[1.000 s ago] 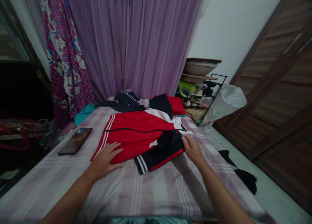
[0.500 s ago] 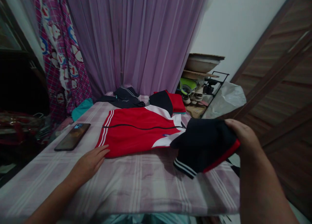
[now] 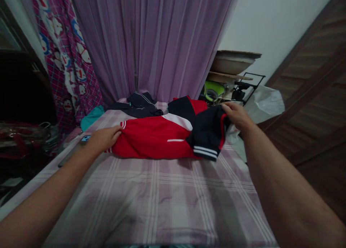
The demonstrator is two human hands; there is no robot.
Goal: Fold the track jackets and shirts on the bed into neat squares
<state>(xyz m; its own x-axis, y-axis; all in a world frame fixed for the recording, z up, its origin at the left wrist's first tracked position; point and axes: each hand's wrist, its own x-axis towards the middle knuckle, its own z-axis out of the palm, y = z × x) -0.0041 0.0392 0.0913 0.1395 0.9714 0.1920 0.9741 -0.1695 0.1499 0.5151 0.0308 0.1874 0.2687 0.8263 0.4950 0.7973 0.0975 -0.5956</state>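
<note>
A red, white and navy jacket (image 3: 151, 138) lies across the plaid bedsheet (image 3: 162, 197), its near side folded over toward the far side. My left hand (image 3: 108, 136) is closed on the striped hem at the jacket's left end. At the other end my right hand (image 3: 235, 113) grips the navy sleeve side near the shoulder and holds it raised. The sleeve's white-striped cuff (image 3: 205, 152) hangs down below that hand. Most of the jacket's zip front is now hidden by the fold.
Behind the jacket lie a dark navy garment (image 3: 140, 106) and a red folded cloth (image 3: 198, 104). A phone (image 3: 71, 152) rests at the left, partly behind my left forearm. Purple curtains (image 3: 159, 43) hang at the back. A rack with a basin (image 3: 232, 63) and a white plastic bag (image 3: 266, 102) stand at right.
My right hand lifted the sleeve, swung it out to the right, then carried it up and away. My left hand took hold of the hem, and the near side folded over.
</note>
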